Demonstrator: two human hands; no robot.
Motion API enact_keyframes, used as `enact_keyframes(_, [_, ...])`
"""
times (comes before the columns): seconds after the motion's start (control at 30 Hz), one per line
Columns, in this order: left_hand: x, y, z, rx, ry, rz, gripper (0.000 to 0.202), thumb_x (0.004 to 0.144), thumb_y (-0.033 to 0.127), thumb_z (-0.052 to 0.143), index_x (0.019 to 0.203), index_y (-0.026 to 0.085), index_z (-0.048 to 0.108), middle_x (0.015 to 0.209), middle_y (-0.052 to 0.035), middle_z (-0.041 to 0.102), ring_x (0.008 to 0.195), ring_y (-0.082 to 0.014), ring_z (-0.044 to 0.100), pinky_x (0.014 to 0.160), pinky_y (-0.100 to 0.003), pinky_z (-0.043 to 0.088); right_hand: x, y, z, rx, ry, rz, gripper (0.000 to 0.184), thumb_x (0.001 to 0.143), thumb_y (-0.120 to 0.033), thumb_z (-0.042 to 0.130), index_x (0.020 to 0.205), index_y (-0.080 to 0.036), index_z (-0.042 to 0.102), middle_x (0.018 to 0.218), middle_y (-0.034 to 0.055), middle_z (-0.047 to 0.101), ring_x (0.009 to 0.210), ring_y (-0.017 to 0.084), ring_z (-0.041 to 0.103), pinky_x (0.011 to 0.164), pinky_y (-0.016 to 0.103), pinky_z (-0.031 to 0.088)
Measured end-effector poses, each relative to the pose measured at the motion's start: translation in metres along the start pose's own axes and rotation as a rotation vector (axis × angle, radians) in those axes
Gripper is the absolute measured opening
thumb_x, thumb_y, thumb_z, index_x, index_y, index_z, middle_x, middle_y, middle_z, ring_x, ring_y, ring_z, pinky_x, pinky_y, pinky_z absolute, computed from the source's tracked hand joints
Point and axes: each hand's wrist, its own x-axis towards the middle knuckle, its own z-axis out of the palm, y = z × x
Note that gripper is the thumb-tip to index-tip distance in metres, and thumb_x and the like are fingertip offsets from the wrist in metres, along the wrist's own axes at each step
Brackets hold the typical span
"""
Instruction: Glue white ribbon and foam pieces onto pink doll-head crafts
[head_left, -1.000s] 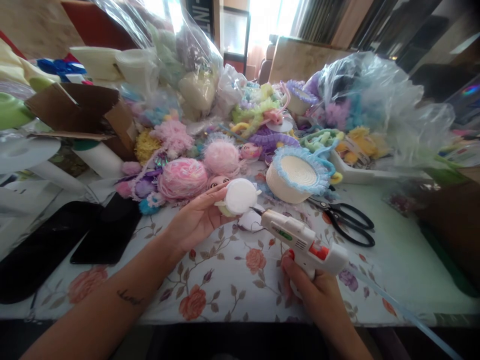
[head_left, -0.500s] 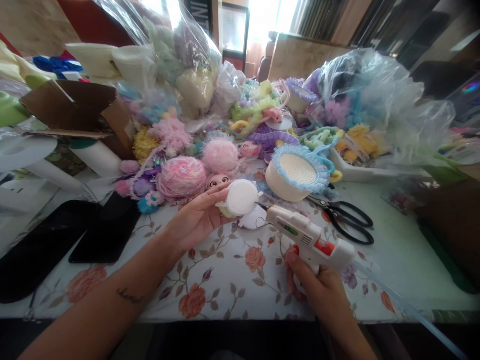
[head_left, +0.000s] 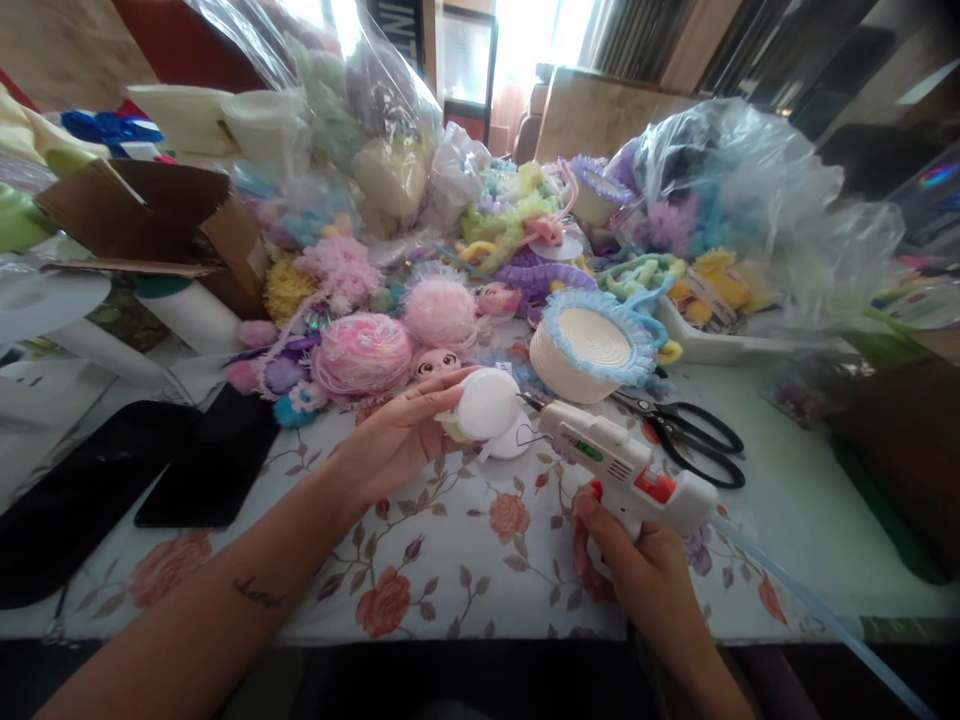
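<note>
My left hand (head_left: pixel 405 425) is closed on the edge of a small round white disc (head_left: pixel 487 404), which has pale yellowish-green material on its underside. In my right hand (head_left: pixel 630 560) is a white hot glue gun (head_left: pixel 626 465), with a thumb and fingers wrapped round its handle. Its dark nozzle points left, right beside the disc's edge; whether it touches cannot be told. A long translucent glue stick (head_left: pixel 810 600) trails from the gun's back. Beneath the disc, a second white round piece (head_left: pixel 511 440) lies on the floral tablecloth (head_left: pixel 480 560).
Black-handled scissors (head_left: pixel 697 440) lie right of the gun. Behind the disc stands a cream basket (head_left: pixel 581 350) with blue frilled trim, beside pink yarn balls (head_left: pixel 364 352). Black phone-like slabs (head_left: pixel 206 465) lie at left, near an open cardboard box (head_left: pixel 150 220). Plastic bags crowd the back.
The disc has tilted and moved slightly right, showing more of the white piece beneath. The glue gun has shifted slightly right and down, its nozzle still near the disc's edge.
</note>
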Motion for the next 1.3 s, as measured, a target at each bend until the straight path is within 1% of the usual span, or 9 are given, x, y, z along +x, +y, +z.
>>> enact_keyframes(0.13, [-0.0002,-0.0002,0.0001,0.015,-0.02,-0.008,0.031,0.09,0.019,0.063,0.121,0.017,0.07,0.128,-0.0107,0.067,0.097,-0.0221,0.07,0.077,-0.032,0.062,-0.0006,-0.0018,0.0008,-0.034,0.012,-0.008,0.053,0.086,-0.055,0.057,0.048,-0.018,0.056,0.045,0.0031,0.05,0.043,0.012,0.047,0.041,0.023,0.038])
enact_keyframes(0.3, [0.0007,-0.0002,-0.0015,0.026,-0.022,-0.014,0.031,0.09,0.019,0.063,0.12,0.018,0.071,0.127,-0.0108,0.068,0.099,-0.0236,0.07,0.076,-0.031,0.062,-0.0012,-0.0015,0.0011,0.006,0.015,-0.005,0.052,0.086,-0.057,0.058,0.05,-0.019,0.055,0.049,0.0041,0.053,0.044,0.013,0.048,0.04,0.024,0.039])
enact_keyframes(0.53, [0.0006,0.0001,-0.0019,0.034,-0.05,-0.033,0.032,0.088,0.018,0.066,0.119,0.02,0.072,0.124,-0.0083,0.07,0.091,-0.0204,0.07,0.07,-0.027,0.062,-0.0024,-0.0027,0.0027,0.002,0.018,-0.019,0.05,0.085,-0.055,0.059,0.051,-0.018,0.055,0.051,0.0042,0.054,0.048,0.013,0.049,0.04,0.022,0.039])
enact_keyframes(0.7, [0.0003,-0.0009,-0.0008,0.042,-0.036,-0.045,0.03,0.087,0.017,0.067,0.116,0.02,0.074,0.121,-0.0083,0.071,0.09,-0.0207,0.07,0.07,-0.027,0.061,-0.0028,-0.0032,0.0024,0.026,0.027,0.009,0.05,0.085,-0.055,0.059,0.051,-0.018,0.054,0.048,0.0032,0.052,0.044,0.012,0.047,0.041,0.023,0.038])
enact_keyframes(0.83, [0.0008,-0.0029,-0.0024,0.07,-0.049,-0.03,0.029,0.087,0.02,0.069,0.116,0.021,0.074,0.123,-0.0081,0.071,0.096,-0.0217,0.07,0.072,-0.025,0.059,-0.002,-0.0011,0.0023,0.001,0.009,-0.017,0.051,0.084,-0.056,0.059,0.05,-0.018,0.055,0.051,0.0046,0.055,0.046,0.013,0.048,0.04,0.023,0.039])
enact_keyframes(0.93, [0.0007,-0.0034,-0.0024,0.091,-0.042,-0.032,0.03,0.086,0.021,0.071,0.116,0.022,0.074,0.124,-0.0079,0.071,0.098,-0.0218,0.07,0.074,-0.024,0.058,-0.0016,0.0002,0.0021,-0.012,0.026,-0.027,0.05,0.085,-0.056,0.058,0.051,-0.019,0.055,0.05,0.0039,0.054,0.046,0.013,0.048,0.04,0.023,0.038])
enact_keyframes(1.07, [0.0003,-0.0029,-0.0008,0.094,-0.042,-0.049,0.031,0.085,0.02,0.071,0.116,0.021,0.074,0.12,-0.0078,0.072,0.094,-0.0198,0.07,0.07,-0.022,0.057,-0.0024,-0.0007,0.0034,-0.009,0.021,-0.05,0.052,0.087,-0.053,0.058,0.048,-0.018,0.053,0.05,0.0034,0.052,0.047,0.012,0.048,0.042,0.023,0.037])
enact_keyframes(1.2, [-0.0003,-0.0026,-0.0008,0.11,-0.023,-0.048,0.032,0.085,0.021,0.072,0.117,0.021,0.073,0.121,-0.0073,0.072,0.094,-0.0197,0.069,0.071,-0.022,0.058,-0.0039,-0.0025,0.005,0.017,-0.016,-0.079,0.053,0.088,-0.052,0.057,0.047,-0.018,0.051,0.052,0.0033,0.053,0.05,0.012,0.048,0.044,0.023,0.036])
enact_keyframes(1.3, [-0.0008,-0.0026,-0.0014,0.108,-0.011,-0.046,0.032,0.084,0.021,0.072,0.116,0.021,0.074,0.12,-0.0078,0.072,0.093,-0.0201,0.07,0.069,-0.022,0.057,-0.004,-0.0022,0.0049,0.002,0.001,-0.073,0.05,0.087,-0.052,0.057,0.05,-0.018,0.053,0.051,0.0035,0.054,0.051,0.013,0.049,0.044,0.023,0.036])
